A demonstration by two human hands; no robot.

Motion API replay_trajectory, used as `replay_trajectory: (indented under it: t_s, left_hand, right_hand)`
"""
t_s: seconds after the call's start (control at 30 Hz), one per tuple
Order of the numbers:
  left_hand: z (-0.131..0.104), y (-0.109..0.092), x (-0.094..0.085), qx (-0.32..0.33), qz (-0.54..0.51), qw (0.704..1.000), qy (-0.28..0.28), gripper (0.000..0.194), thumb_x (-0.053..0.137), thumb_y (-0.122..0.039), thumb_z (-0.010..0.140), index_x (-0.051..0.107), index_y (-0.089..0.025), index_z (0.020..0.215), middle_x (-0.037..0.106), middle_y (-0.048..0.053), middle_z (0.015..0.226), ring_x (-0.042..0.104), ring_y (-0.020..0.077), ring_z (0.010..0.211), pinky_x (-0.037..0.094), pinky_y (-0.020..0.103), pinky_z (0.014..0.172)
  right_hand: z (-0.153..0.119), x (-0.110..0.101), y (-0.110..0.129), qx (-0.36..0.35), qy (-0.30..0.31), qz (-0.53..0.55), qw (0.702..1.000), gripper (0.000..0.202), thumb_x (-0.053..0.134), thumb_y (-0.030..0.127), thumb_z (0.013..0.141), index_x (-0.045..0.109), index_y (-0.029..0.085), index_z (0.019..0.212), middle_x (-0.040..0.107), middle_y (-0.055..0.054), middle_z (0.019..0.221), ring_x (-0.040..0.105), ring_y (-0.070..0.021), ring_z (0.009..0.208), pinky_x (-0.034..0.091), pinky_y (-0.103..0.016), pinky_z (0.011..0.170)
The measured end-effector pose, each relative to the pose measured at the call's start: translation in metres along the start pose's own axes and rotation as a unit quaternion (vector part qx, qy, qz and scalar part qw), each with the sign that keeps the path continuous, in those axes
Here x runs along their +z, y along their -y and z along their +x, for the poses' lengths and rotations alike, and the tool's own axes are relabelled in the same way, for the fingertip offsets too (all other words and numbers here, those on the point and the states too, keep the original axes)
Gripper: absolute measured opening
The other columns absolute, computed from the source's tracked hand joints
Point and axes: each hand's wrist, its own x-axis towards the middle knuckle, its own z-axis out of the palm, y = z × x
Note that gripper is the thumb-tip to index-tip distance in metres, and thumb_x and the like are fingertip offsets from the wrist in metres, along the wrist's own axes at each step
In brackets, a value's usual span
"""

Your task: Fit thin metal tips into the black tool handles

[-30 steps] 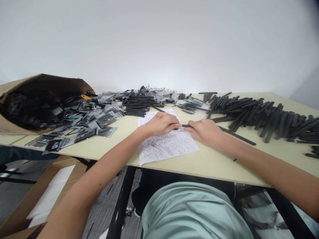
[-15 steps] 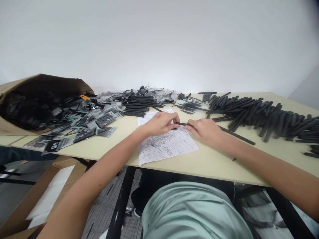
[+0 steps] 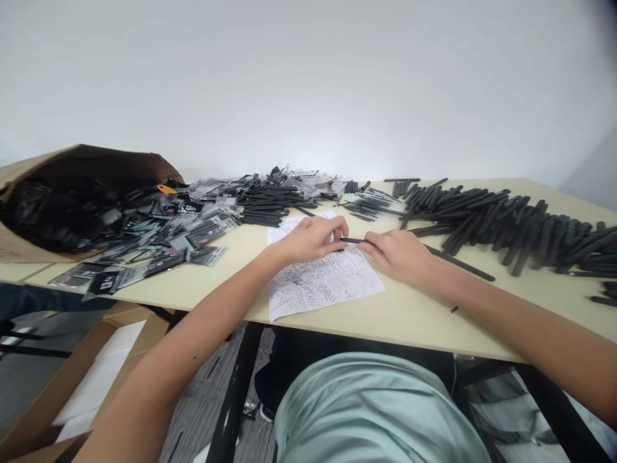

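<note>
Above the scribbled paper (image 3: 322, 283), both hands' fingers clamp apparently one black pen (image 3: 355, 240).

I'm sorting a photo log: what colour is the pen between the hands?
The pen is black, best seen in the head view.

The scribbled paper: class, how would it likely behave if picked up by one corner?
The paper would probably flop, looking like one thin sheet. It might catch or crease if pulled, with the left hand over its far part.
</note>
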Motion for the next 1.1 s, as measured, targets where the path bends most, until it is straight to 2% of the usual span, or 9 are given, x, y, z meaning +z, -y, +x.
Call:
replay_trajectory:
  t_s: [0.13,0.33,0.4,0.47,0.57,0.67,0.73,0.9,1.1]
  left_hand:
    - [0.0007,-0.0017,0.0000,0.004,0.020,1.000,0.001,0.021,0.056,-0.038,0.099,0.063,-0.019,0.097,0.069,-0.001,0.077,0.061,0.0142,0.070,0.035,0.027,0.071]
    - [0.0019,-0.0043,0.0004,-0.013,0.020,0.999,0.023,0.042,0.038,-0.038,0.106,0.063,-0.017,0.081,0.069,0.001,0.070,0.062,0.0155,0.071,0.037,0.029,0.074]
    - [0.0018,-0.0034,0.0003,-0.017,0.012,1.000,0.023,0.040,0.038,-0.040,0.106,0.065,-0.017,0.087,0.070,0.001,0.072,0.064,0.0165,0.074,0.038,0.029,0.075]
    - [0.0017,-0.0020,0.0001,-0.016,0.003,1.000,0.020,0.035,0.045,-0.047,0.103,0.064,-0.018,0.105,0.072,0.001,0.079,0.065,0.0169,0.075,0.039,0.029,0.075]
    - [0.0012,0.0002,0.0005,-0.010,-0.012,1.000,0.021,0.042,0.061,-0.051,0.094,0.056,-0.021,0.123,0.073,0.001,0.089,0.065,0.0159,0.075,0.039,0.028,0.074]
    - [0.0007,0.0011,0.0011,-0.008,-0.004,1.000,0.013,0.030,0.064,-0.044,0.093,0.061,-0.021,0.112,0.071,0.000,0.084,0.063,0.0153,0.073,0.039,0.027,0.071]
    - [0.0006,0.0005,0.0011,-0.006,0.005,1.000,0.008,0.023,0.059,-0.042,0.096,0.064,-0.020,0.102,0.069,0.000,0.077,0.062,0.0153,0.070,0.038,0.028,0.071]
    - [0.0017,-0.0027,-0.0003,-0.014,-0.006,1.000,0.027,0.044,0.035,-0.039,0.106,0.065,-0.018,0.081,0.066,0.000,0.064,0.061,0.0153,0.068,0.040,0.029,0.075]
    - [0.0029,-0.0032,-0.0001,-0.036,-0.010,0.999,0.032,0.048,0.033,-0.041,0.107,0.066,-0.018,0.080,0.064,0.000,0.060,0.063,0.0170,0.071,0.042,0.030,0.079]
  right_hand:
    - [0.0002,0.0016,0.0007,-0.002,-0.001,0.008,1.000,0.052,0.025,0.052,0.106,0.066,0.020,0.103,0.072,-0.009,0.085,0.066,-0.0232,0.076,0.026,-0.031,0.060]
    - [0.0002,-0.0005,0.0021,-0.005,-0.008,0.005,1.000,0.050,0.027,0.052,0.106,0.065,0.020,0.104,0.073,-0.009,0.088,0.067,-0.0229,0.078,0.026,-0.031,0.062]
    - [0.0003,-0.0009,0.0018,-0.004,-0.005,0.005,1.000,0.049,0.027,0.051,0.107,0.064,0.020,0.104,0.073,-0.009,0.089,0.067,-0.0230,0.078,0.027,-0.031,0.062]
    - [0.0005,-0.0006,0.0012,-0.004,-0.002,0.003,1.000,0.048,0.027,0.050,0.107,0.064,0.020,0.104,0.073,-0.009,0.089,0.067,-0.0233,0.079,0.026,-0.031,0.061]
    - [0.0010,0.0004,0.0002,-0.005,-0.002,0.005,1.000,0.047,0.026,0.048,0.107,0.063,0.020,0.103,0.072,-0.009,0.088,0.067,-0.0235,0.079,0.027,-0.031,0.061]
    - [0.0015,0.0012,-0.0001,-0.016,0.000,0.012,1.000,0.046,0.027,0.048,0.107,0.063,0.020,0.101,0.072,-0.008,0.088,0.067,-0.0231,0.078,0.028,-0.031,0.062]
    - [0.0018,0.0013,0.0003,-0.023,0.003,0.013,1.000,0.046,0.027,0.047,0.107,0.063,0.019,0.100,0.072,-0.009,0.088,0.067,-0.0230,0.077,0.030,-0.031,0.064]
    - [0.0013,0.0001,0.0020,-0.026,-0.005,0.039,0.999,0.044,0.029,0.044,0.108,0.064,0.018,0.107,0.073,-0.010,0.092,0.068,-0.0235,0.083,0.034,-0.030,0.069]
    - [0.0002,0.0000,0.0023,-0.037,-0.030,0.075,0.996,0.039,0.033,0.042,0.107,0.064,0.019,0.115,0.074,-0.009,0.104,0.068,-0.0231,0.091,0.037,-0.030,0.072]
